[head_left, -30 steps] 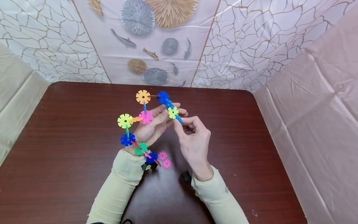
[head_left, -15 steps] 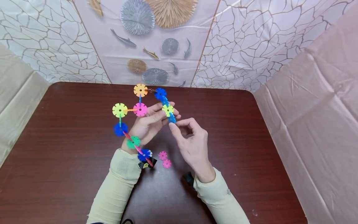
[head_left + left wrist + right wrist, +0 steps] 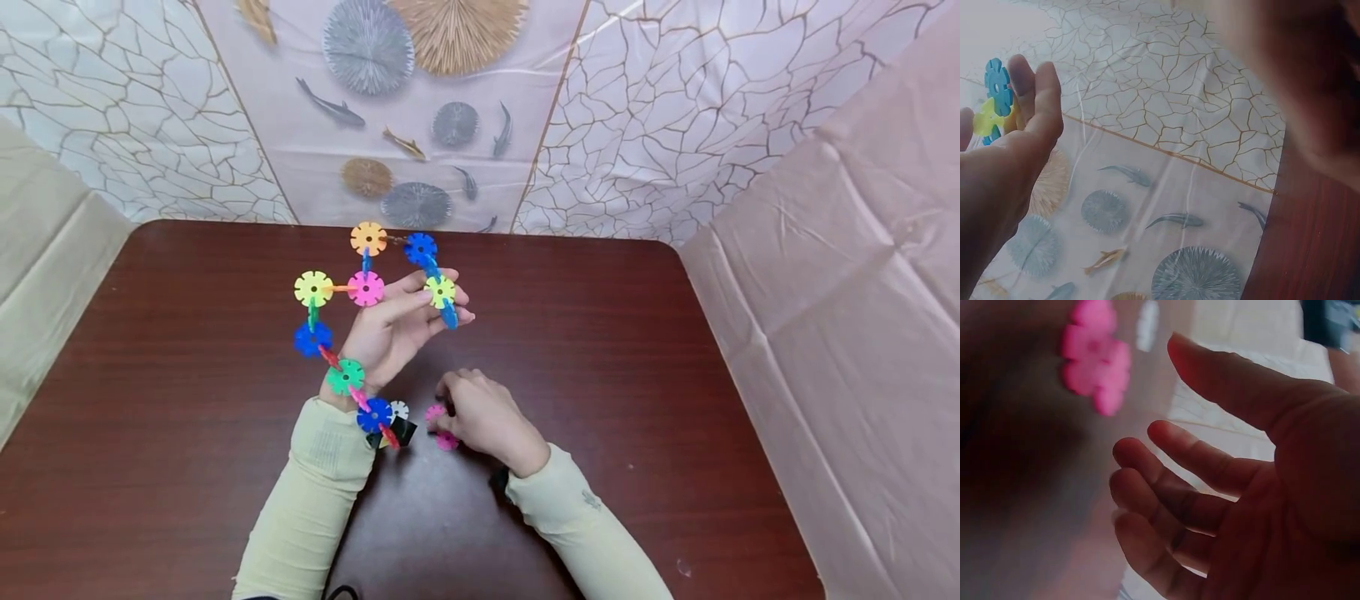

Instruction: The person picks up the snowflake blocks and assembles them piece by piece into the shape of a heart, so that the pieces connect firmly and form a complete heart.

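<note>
My left hand (image 3: 386, 337) pinches a yellow notched plastic disc (image 3: 441, 292) near one end of a chain of interlocking snowflake discs, held above the table. A blue disc (image 3: 450, 315) ends the chain there, also seen beside the fingertips in the left wrist view. From the hand the chain bends left past an orange disc (image 3: 368, 239) and down over the left wrist to a red end disc (image 3: 389, 436). Over two loose pink discs (image 3: 447, 442) hovers my right hand (image 3: 489, 421). Its fingers are relaxed and apart from the discs (image 3: 1094, 347) in the right wrist view.
A white disc (image 3: 400, 409) lies near the left wrist, partly behind the chain. The dark wooden table (image 3: 637, 375) stretches to both sides. Patterned sheeting (image 3: 637, 125) stands behind it, and a black cable (image 3: 343, 591) is at the front edge.
My right hand has left the chain's blue end disc and moved down toward the pink discs. My left hand has shifted slightly left with the chain.
</note>
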`<act>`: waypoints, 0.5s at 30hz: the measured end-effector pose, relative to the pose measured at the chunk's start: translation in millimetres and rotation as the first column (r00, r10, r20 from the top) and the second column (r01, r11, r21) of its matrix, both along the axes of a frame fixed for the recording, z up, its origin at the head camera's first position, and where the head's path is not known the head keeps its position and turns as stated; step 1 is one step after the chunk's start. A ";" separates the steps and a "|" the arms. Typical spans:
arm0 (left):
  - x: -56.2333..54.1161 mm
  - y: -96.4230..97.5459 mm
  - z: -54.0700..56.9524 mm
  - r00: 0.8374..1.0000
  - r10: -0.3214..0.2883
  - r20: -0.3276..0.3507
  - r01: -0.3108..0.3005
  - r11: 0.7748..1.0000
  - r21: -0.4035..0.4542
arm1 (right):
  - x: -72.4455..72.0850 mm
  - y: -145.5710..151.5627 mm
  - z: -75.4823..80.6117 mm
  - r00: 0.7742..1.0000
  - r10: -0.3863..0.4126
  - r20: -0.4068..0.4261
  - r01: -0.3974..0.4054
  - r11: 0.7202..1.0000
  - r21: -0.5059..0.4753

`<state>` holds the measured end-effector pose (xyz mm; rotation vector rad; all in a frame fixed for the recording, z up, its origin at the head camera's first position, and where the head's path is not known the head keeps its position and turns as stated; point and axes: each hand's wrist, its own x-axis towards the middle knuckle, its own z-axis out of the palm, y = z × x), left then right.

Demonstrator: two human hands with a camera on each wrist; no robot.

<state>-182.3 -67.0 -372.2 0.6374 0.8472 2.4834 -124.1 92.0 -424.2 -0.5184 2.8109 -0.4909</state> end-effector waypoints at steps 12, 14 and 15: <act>-0.4 -4.7 4.9 0.997 0.070 0.029 -0.069 0.997 -0.035 | -10.1 -2.2 -19.8 0.997 -0.057 0.051 0.057 0.998 0.010; -0.3 -4.7 5.4 0.996 0.084 0.040 -0.083 0.996 -0.034 | -11.3 0.4 -19.4 0.994 -0.088 0.067 0.092 0.994 -0.062; -0.1 -4.5 5.4 0.995 0.089 0.043 -0.088 0.996 -0.033 | -12.0 2.0 -18.3 0.991 -0.107 0.079 0.116 0.985 -0.128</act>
